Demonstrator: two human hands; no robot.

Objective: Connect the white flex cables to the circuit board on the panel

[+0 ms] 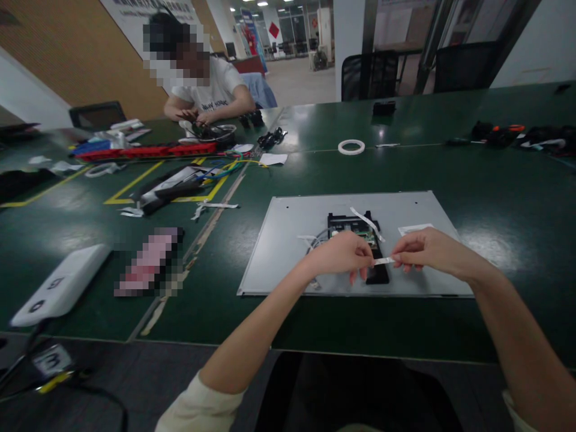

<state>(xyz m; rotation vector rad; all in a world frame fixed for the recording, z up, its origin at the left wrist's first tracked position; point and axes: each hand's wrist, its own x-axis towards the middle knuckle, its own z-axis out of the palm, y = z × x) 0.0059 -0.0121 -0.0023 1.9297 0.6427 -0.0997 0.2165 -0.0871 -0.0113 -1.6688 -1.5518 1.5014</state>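
A short strip of white tape [383,261] stretches between my two hands. Its left end is pinched in the fingers of my left hand [344,255]; the thumb and finger of my right hand [418,249] grip the other end. Beneath them lies a pale grey panel [279,240] with a black frame holding a circuit board [355,223]. Another white strip [366,224] lies slantwise across this frame. Beside it a grey cable [315,239] curls on the panel, partly behind my left hand. A white label-like piece [414,229] shows behind my right hand.
Farther back on the green table [306,174] lies a roll of white tape [351,147]. To the left are a white power-bank-like box [63,285], a blurred pink object [148,261] and a black pouch [175,186]. Another person [209,90] sits at the far left, hands on cables.
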